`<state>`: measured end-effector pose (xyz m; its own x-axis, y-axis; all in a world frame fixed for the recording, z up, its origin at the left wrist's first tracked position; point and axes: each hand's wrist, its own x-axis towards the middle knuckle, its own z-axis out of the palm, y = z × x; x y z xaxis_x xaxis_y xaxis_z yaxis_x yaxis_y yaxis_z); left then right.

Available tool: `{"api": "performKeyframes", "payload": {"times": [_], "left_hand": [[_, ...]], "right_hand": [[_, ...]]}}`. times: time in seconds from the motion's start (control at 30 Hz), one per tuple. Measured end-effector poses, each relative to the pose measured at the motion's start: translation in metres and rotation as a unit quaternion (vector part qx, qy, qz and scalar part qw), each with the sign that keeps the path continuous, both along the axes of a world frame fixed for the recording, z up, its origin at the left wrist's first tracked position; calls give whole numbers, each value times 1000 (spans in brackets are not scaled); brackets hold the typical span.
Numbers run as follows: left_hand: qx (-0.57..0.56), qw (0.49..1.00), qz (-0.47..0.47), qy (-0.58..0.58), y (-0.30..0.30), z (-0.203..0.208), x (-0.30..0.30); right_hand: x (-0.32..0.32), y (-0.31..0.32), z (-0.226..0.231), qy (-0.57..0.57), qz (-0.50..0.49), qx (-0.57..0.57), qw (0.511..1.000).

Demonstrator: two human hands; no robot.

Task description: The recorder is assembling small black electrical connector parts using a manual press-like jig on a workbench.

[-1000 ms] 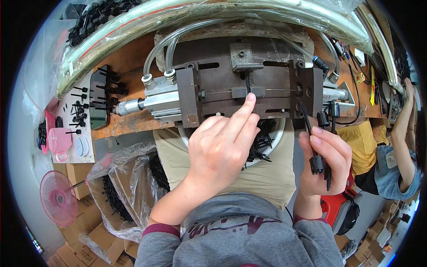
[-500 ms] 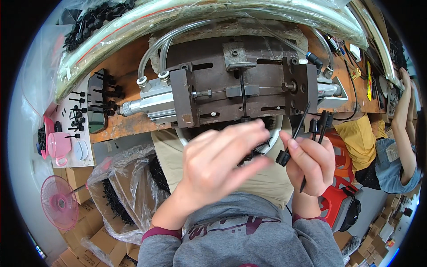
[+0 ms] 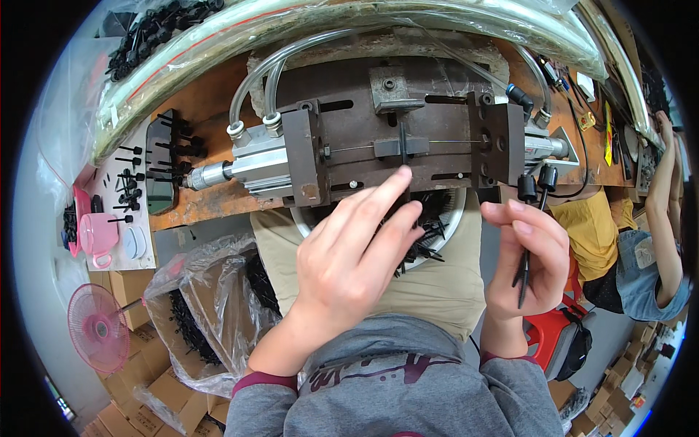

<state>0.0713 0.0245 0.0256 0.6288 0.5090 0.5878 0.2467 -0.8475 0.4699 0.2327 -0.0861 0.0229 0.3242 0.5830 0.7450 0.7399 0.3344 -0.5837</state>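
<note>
Above my lap is a dark metal clamping fixture. A thin black rod lies lengthwise across its small middle block. My left hand has its fingers stretched out, the index fingertip at the rod's near end; whether it touches is unclear. Behind those fingers the rod's lower end is hidden. To the right, my right hand is curled round black knobbed rods, two knobs sticking up above the fingers. Below the fixture a white-rimmed bowl holds loose black rods.
Air cylinders with clear hoses flank the fixture. Knobbed rods stand by a dark panel at left, near a pink cup. A plastic-lined box and pink fan are lower left. Another person's arm is far right.
My left index finger has moved up to the rod. My right hand has shifted right; the rod pinched at its thumb is no longer seen there. The fixture's side bolts have drawn back.
</note>
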Motion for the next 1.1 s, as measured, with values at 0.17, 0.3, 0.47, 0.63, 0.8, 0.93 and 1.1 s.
{"api": "performKeyframes", "payload": {"times": [0.17, 0.3, 0.47, 0.63, 0.8, 0.93, 1.1], "left_hand": [[63, 996, 11, 56, 4, -16, 7], [69, 995, 18, 68, 8, -11, 11], [68, 995, 23, 67, 9, -11, 12], [42, 993, 40, 101, 6, -3, 11], [31, 995, 39, 88, 6, -5, 10], [13, 999, 25, 37, 6, -16, 13], [-109, 992, 1, -63, -4, -18, 11]], "right_hand": [[2, -5, 4, 82, 58, -4, 995], [-1, -11, 7, 184, 88, -12, 979], [-5, -17, 11, 296, 82, -45, 951], [-5, -11, 19, 395, 75, -133, 906], [-6, -10, 19, 449, 81, -186, 870], [-9, -10, 19, 454, 94, -207, 862], [-7, -6, 13, 417, 107, -207, 879]]}}
